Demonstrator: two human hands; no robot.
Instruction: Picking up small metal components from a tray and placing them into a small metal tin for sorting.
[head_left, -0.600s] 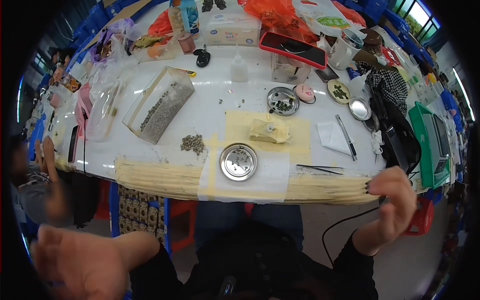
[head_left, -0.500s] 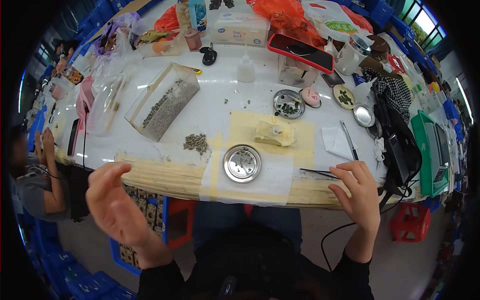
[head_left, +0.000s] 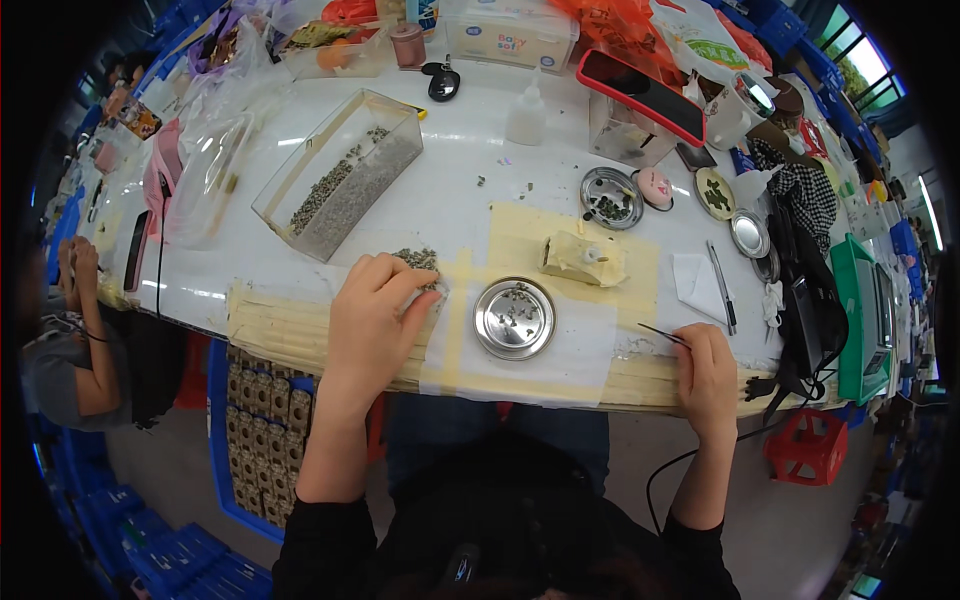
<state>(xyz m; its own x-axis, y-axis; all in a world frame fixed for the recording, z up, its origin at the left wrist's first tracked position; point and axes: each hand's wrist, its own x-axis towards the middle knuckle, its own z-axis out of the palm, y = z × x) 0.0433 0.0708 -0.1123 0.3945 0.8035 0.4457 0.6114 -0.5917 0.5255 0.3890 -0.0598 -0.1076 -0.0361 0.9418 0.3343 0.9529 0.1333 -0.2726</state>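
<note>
At right hand [head_left: 708, 378], dark tweezers [head_left: 661, 332], apparently

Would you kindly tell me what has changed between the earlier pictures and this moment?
The left hand has come up and rightward from the lower left to the pile of small pieces. The right hand has moved leftward and taken hold of the dark tweezers, which lay loose before. The round metal dish and the clear box stayed in place.
</note>
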